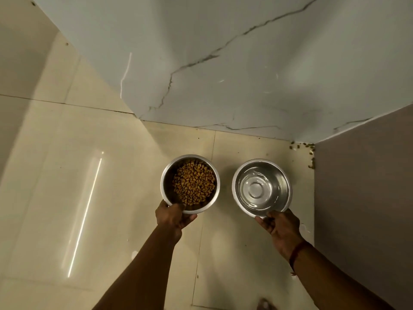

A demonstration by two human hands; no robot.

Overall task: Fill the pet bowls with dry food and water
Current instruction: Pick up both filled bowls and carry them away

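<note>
Two steel pet bowls are side by side over the tiled floor near a wall corner. The left bowl (166,184) holds a heap of brown dry food (194,185). My left hand (173,217) grips its near rim, thumb inside the rim and fingers underneath. The right bowl (285,186) holds clear water (257,189). My right hand (280,228) grips that bowl's near rim from below. I cannot tell whether the bowls rest on the floor or hang just above it.
A grey marble wall (223,63) rises behind the bowls and a brownish panel (362,198) stands at the right. Scattered crumbs (309,153) lie in the corner between them. Beige floor tiles (67,175) stretch to the left. A foot (264,305) shows at the bottom edge.
</note>
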